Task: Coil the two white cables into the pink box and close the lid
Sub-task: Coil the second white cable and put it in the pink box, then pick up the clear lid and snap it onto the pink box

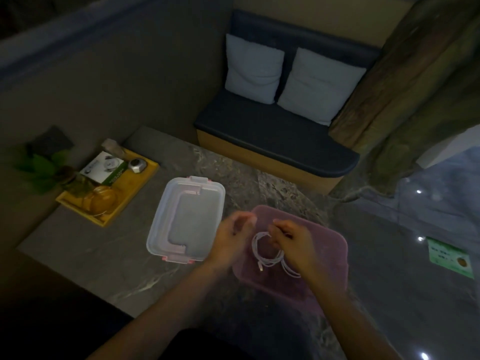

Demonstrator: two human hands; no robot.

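Note:
The pink box [327,258] stands open on the dark marble table, right of centre. A white cable [265,258] hangs in loops over the box, with its plug end dangling at the bottom. My right hand [293,242] pinches the top of those loops above the box. My left hand [233,237] hovers at the box's left edge, blurred, with fingers curled near the cable's top end; whether it grips the cable is unclear. The clear lid [187,219] with pink clips lies flat on the table, left of the box. I see only one cable.
A yellow tray [135,193] with a card, a small silver object, a glass and a plant sits at the table's far left. Behind the table stands a dark bench [272,136] with two grey cushions. A green card [449,257] lies on the right.

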